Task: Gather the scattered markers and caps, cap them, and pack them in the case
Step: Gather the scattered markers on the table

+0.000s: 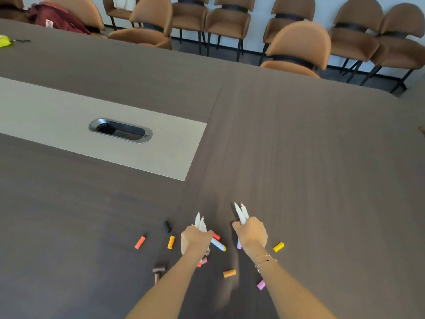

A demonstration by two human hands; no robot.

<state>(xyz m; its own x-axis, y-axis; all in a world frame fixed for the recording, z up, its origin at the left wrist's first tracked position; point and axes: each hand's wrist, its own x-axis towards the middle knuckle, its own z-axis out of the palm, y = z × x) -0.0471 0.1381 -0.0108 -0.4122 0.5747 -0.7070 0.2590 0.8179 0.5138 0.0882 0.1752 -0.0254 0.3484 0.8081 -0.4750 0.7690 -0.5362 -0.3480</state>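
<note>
My left hand (196,238) grips a bunch of white uncapped markers (200,224), tips pointing away from me. My right hand (251,233) grips two more uncapped markers (241,214), tips up and forward. Between my hands a marker with a yellow end (219,245) lies on the dark table (299,157). Loose caps lie around: red-orange (140,242), orange (171,241), black (167,226), brown (159,269), tan (229,273), pink (261,285), yellow (278,246). No case is in view.
A metal cable port (120,130) sits in the beige inlay (57,116) of the table. Brown chairs (299,47) line the far edge and the wall. A maroon bag (55,17) rests on a chair at the far left, with a yellow-green object (5,40) on the table nearby.
</note>
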